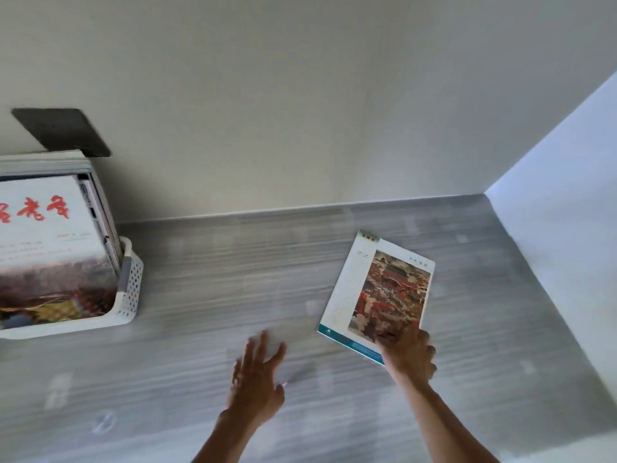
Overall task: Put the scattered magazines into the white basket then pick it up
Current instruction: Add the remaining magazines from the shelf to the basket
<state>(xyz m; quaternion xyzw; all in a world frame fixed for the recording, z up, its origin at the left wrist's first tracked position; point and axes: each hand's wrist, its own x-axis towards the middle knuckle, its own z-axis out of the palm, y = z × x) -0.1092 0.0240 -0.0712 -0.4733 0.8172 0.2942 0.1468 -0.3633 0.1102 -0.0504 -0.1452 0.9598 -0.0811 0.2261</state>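
One magazine with a red and brown painting on its cover lies on the grey table, right of centre. My right hand grips its near corner, thumb on the cover. My left hand hovers over the bare table to the left of it, fingers spread, holding nothing. At the far left stands the white perforated basket, holding several upright magazines; the front one has red characters on a white cover.
The grey wood-grain table meets a white wall at the back and another wall on the right. A dark wall plate sits above the basket.
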